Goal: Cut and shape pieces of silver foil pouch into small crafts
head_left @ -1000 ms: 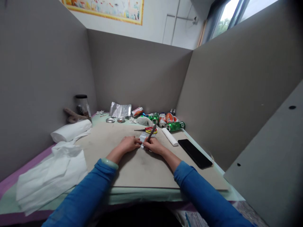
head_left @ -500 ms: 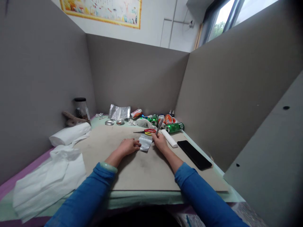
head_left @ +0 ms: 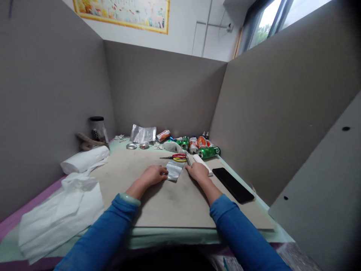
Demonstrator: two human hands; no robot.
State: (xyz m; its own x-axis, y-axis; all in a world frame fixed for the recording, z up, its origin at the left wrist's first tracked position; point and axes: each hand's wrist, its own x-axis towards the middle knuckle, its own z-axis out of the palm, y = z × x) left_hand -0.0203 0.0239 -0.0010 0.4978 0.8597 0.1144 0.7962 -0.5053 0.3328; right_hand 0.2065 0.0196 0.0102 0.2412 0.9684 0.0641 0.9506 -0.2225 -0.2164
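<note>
A small silver metal sheet [head_left: 174, 170] lies on the board in front of me. My left hand [head_left: 153, 175] has curled fingers at the sheet's left edge, apparently pinching or pressing it. My right hand [head_left: 199, 172] is to the right of the sheet and apart from it. Its fingers are closed at the near end of a slim grey tool [head_left: 188, 159], which slants low over the board; its exact kind is unclear. Scissors-like snips [head_left: 179, 157] with red and yellow handles lie just beyond the sheet, their dark tips pointing left.
A white bar [head_left: 202, 164] and a black phone-like slab [head_left: 232, 184] lie to the right. Several drink cans [head_left: 208, 152] crowd the back right. A larger metal sheet [head_left: 143, 134] leans at the back. White paper roll [head_left: 85, 159] and a lidded jar [head_left: 98, 131] stand left. Grey panels [head_left: 166, 86] enclose the table.
My right hand has moved right, away from the sheet. The grey tool has swung from leaning up and right to lying low, pointing up and left. My left hand stays at the sheet.
</note>
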